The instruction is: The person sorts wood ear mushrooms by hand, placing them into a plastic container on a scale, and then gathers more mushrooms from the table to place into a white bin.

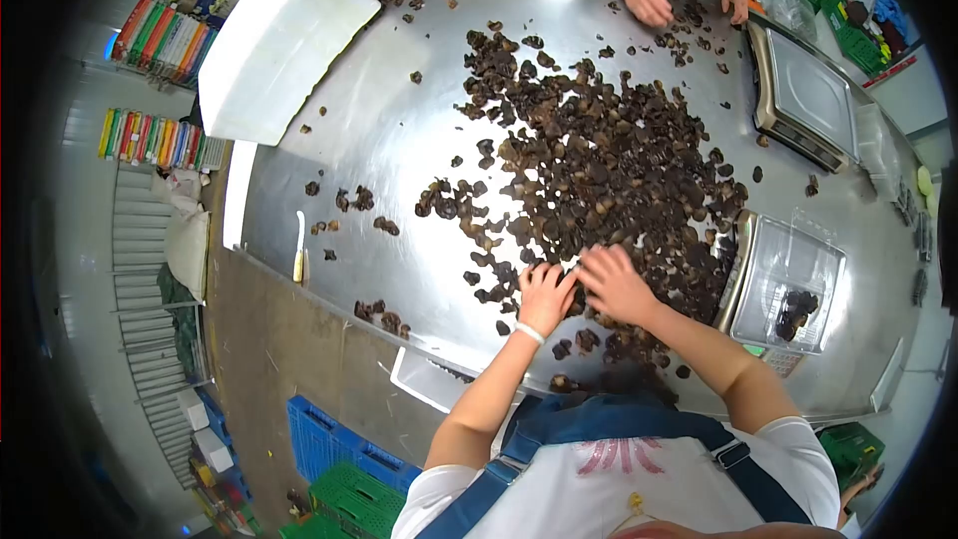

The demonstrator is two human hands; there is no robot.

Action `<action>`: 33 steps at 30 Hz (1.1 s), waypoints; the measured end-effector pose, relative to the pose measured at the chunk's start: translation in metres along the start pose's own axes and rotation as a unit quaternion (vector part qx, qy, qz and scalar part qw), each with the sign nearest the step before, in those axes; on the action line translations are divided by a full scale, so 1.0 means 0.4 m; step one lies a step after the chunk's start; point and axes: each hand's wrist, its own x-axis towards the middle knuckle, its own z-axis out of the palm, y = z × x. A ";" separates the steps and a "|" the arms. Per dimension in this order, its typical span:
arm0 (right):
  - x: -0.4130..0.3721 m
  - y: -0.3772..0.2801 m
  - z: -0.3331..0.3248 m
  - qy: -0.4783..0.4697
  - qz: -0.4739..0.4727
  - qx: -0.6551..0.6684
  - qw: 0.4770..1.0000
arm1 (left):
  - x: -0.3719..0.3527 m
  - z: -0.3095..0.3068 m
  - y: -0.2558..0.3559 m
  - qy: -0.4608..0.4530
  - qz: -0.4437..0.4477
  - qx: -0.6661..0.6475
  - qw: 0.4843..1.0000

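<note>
A large heap of dark brown wood ear mushrooms [609, 160] lies loose on the steel table [369, 130]. My left hand [545, 297], with a white band at the wrist, rests at the near edge of the heap; its fingers are stretched out over the mushrooms. Close beside it, my right hand [616, 285] is over the heap with its fingers apart, slightly blurred. Nothing shows held in either hand, though the undersides are hidden. To the right, a scale [743, 274] carries a clear plastic tray [826, 289] with a few mushrooms in it.
Across the table, another person's hands [649, 2] are among scattered mushrooms. A second scale [813, 90] stands at the far right. A knife [299, 248] lies near the left edge, and a white foam box [284, 45] sits at the far left corner. Blue pallet [344, 444] below.
</note>
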 end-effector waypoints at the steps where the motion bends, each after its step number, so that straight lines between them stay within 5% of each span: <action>1: 0.016 0.006 0.013 -0.019 -0.081 -0.013 0.996 | -0.014 -0.002 -0.045 0.005 -0.011 0.011 1.000; 3: 0.077 0.068 0.021 -0.037 -0.157 -0.040 0.986 | -0.021 0.009 -0.163 0.030 -0.062 0.082 0.994; 6: 0.238 0.160 -0.081 -0.030 -0.058 -0.133 0.989 | 0.093 -0.100 -0.337 0.060 -0.197 0.103 0.973; 9: 0.361 0.284 -0.095 0.147 0.117 -0.063 0.980 | 0.193 -0.143 -0.545 0.113 -0.239 0.137 0.955; 11: 0.392 0.341 -0.107 0.167 0.186 -0.030 0.968 | 0.235 -0.135 -0.632 0.137 -0.270 0.092 0.949; 15: 0.344 0.237 -0.055 0.158 0.204 0.024 0.966 | 0.244 -0.105 -0.543 0.042 -0.212 0.000 0.976; 21: 0.102 -0.003 0.030 0.120 0.063 0.057 0.989 | 0.034 -0.103 -0.304 -0.018 0.014 -0.101 0.995; 23: 0.048 -0.057 0.059 0.106 0.015 0.077 0.991 | -0.009 -0.104 -0.281 -0.024 -0.003 -0.146 0.989; 26: 0.058 -0.050 0.047 0.089 0.020 0.065 0.994 | 0.014 -0.115 -0.293 0.082 -0.033 -0.123 0.989; 29: 0.154 0.014 -0.044 0.108 0.117 0.097 0.983 | 0.088 -0.141 -0.294 0.028 -0.151 -0.017 0.988; 33: 0.282 0.063 -0.081 0.102 0.115 0.122 0.981 | 0.098 -0.135 -0.327 -0.032 -0.147 -0.002 0.989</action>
